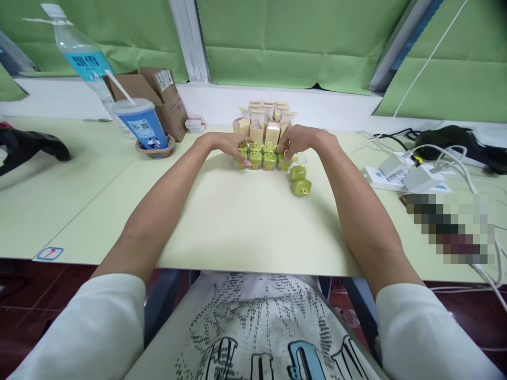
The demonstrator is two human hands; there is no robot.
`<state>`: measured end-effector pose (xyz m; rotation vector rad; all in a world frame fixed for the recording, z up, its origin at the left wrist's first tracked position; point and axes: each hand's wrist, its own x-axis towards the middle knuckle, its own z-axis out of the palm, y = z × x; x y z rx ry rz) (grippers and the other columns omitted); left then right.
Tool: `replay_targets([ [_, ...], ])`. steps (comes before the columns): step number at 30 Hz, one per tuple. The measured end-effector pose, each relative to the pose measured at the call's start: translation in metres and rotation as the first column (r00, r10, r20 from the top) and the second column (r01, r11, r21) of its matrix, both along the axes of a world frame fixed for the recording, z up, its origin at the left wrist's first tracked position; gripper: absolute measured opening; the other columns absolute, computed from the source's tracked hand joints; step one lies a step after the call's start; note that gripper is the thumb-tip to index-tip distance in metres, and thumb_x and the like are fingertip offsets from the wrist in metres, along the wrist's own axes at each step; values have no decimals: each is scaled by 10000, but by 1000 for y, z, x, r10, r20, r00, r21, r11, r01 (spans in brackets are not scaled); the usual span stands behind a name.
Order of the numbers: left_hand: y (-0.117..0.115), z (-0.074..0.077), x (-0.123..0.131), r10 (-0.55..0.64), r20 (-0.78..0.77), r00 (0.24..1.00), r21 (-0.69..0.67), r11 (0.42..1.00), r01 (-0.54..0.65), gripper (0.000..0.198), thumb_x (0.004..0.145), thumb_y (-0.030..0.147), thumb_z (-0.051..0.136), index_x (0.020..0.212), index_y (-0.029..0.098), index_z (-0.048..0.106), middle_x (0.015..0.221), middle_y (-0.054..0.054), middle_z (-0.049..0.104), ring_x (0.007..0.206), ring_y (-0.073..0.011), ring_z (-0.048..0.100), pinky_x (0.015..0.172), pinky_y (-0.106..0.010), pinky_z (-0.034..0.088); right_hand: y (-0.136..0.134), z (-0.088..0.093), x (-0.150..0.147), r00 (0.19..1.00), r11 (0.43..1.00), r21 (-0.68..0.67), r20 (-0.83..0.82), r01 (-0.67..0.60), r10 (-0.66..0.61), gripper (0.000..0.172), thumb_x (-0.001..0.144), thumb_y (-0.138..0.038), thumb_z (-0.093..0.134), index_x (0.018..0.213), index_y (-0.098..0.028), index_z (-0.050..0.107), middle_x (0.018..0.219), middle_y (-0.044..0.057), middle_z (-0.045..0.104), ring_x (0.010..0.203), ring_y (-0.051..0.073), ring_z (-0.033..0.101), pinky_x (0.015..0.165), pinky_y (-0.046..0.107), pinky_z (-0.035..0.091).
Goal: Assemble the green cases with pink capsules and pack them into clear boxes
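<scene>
Small clear jars (255,159) with green lids and yellow loops on top stand upright in two tight rows. My left hand (227,143) lies at the left end of the rows, its thumb stretched along the front and its fingers apart above the lids. At the right end, my right hand (296,138) bends downward, its fingers curled about an end jar (283,161); the fingertips are partly hidden. Two more green-lidded pieces, a nearer one (301,187) and a farther one (298,172), lie apart in front of my right hand.
Open cream cartons (272,132) stand behind the jars. On the left are a blue cup (144,126) with a straw, a large bottle (85,60) and a cardboard box (170,105). A power strip (382,179) with white chargers and cables lies right.
</scene>
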<state>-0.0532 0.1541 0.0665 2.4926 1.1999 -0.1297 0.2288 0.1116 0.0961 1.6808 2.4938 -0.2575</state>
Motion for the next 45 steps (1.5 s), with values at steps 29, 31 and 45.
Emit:
replay_targets([
  [29,-6,18,-16,150,-55,987,-92,984,-155,1668,500,752,933,1866,276,103,1895,-180,336,1611,-461,550,1294,-440,479,-31,29,-3,996,989,145,89,9,-22,402,869,-418,1003,1184,-194,891,1176,133,861,1112,374,807,939,461,639],
  [31,-5,19,-17,189,-72,979,-87,977,-195,1666,493,735,947,1864,274,119,1899,-194,316,1589,-470,575,1310,-448,460,-40,37,1,989,993,88,118,77,-87,422,860,-530,998,1070,-182,885,1008,118,863,986,348,826,873,454,657],
  [45,-11,19,-13,117,55,992,-134,985,-109,1500,487,670,952,1815,313,353,1858,-127,425,1605,-425,555,1252,-404,500,-48,22,-23,906,889,-268,316,371,-282,536,726,-553,1072,903,-107,833,998,154,869,1078,373,861,964,435,681],
])
